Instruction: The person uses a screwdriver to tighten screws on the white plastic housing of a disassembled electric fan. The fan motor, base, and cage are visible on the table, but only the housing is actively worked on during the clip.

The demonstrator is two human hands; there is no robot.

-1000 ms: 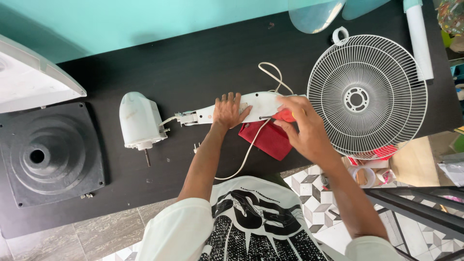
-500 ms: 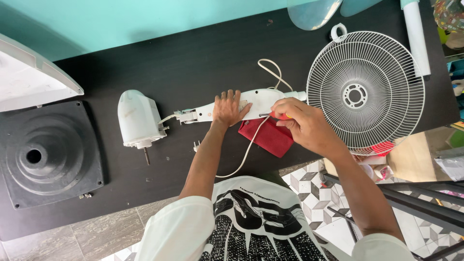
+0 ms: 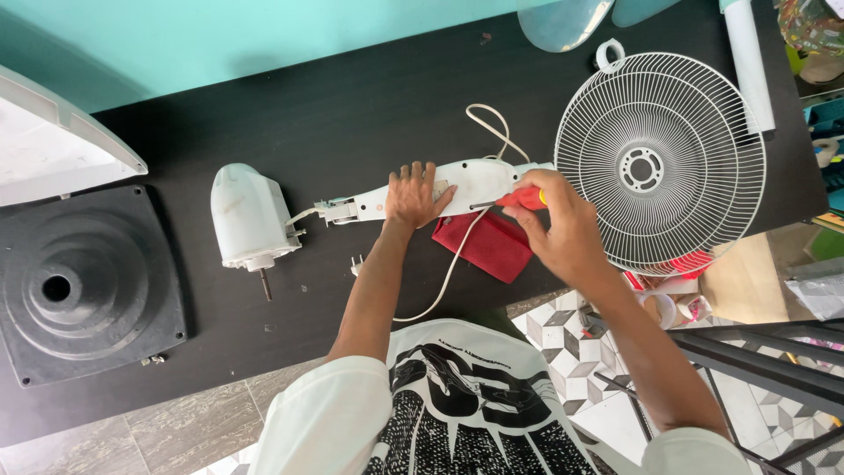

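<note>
Head cam looking straight down at a black tabletop [image 3: 352, 114]: the left hand [image 3: 417, 195] is spread flat, pressing on a long white plastic fan neck piece [image 3: 440, 189] lying across the middle, while the right hand [image 3: 563, 230] is wrapped around a red-handled screwdriver [image 3: 519, 199] with its tip on that same piece. A folded red cloth [image 3: 488, 246] sits just below it, the white motor housing [image 3: 246, 215] is at its left end, and the round white wire fan grille [image 3: 659, 163] is off to the right, plus a dark grey square base [image 3: 83, 281] far left.
</note>
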